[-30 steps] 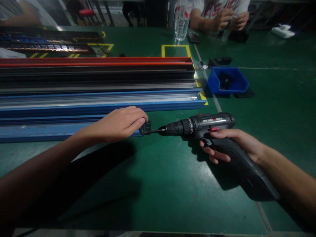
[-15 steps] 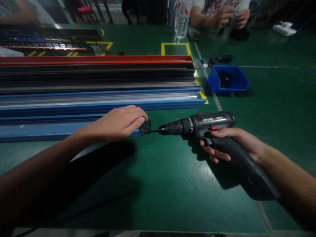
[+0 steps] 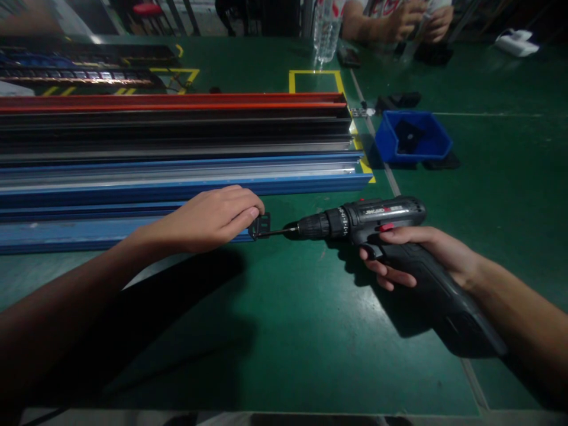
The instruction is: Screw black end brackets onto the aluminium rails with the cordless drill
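Note:
My right hand [image 3: 399, 254] grips a black cordless drill [image 3: 386, 216], a finger at its trigger. The drill lies level, pointing left, and its long thin bit [image 3: 277, 232] reaches a small black slotted bracket [image 3: 263, 223]. That bracket stands at the right end of a blue metal profile [image 3: 89, 231]. Over this end rests my left hand [image 3: 217, 219], its fingers closed on the bracket and the profile's end. The hand hides part of both, so the exact contact of the fingertips is covered.
Behind lie more long profiles: blue [image 3: 310, 183], black [image 3: 302, 121] and red [image 3: 266, 102]. A blue bin [image 3: 415, 151] with black parts stands to the right. Farther back are a water bottle [image 3: 326, 35], a white power adapter [image 3: 517, 42] and another person's hands [image 3: 421, 21].
The view has shifted slightly, so the background sits a little higher. Both hands, the drill and the bracket keep their places relative to each other.

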The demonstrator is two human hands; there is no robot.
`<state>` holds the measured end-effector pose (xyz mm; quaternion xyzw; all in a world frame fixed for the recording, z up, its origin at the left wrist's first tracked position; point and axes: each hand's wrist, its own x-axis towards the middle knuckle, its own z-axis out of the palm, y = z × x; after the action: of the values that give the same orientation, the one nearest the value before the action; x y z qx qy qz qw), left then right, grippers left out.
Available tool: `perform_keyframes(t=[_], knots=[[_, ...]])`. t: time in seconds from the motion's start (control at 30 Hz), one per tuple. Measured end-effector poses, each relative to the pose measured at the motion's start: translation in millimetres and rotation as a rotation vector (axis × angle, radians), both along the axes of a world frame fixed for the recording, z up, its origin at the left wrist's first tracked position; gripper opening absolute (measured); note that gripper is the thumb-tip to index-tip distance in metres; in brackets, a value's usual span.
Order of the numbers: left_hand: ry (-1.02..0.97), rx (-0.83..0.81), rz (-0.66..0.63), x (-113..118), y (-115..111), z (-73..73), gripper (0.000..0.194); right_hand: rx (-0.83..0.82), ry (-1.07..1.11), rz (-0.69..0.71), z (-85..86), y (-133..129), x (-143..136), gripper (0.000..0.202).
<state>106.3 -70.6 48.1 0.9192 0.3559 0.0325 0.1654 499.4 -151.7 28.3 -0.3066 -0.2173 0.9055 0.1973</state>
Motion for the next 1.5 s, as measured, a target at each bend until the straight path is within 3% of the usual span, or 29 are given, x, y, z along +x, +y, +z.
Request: perform_keyframes(t=[1.5], knots=[[0.010, -0.005, 0.018, -0.1, 0.2, -0.7, 0.052, 0.007, 0.002, 0.012, 0.8, 0.4, -0.4, 0.030]])
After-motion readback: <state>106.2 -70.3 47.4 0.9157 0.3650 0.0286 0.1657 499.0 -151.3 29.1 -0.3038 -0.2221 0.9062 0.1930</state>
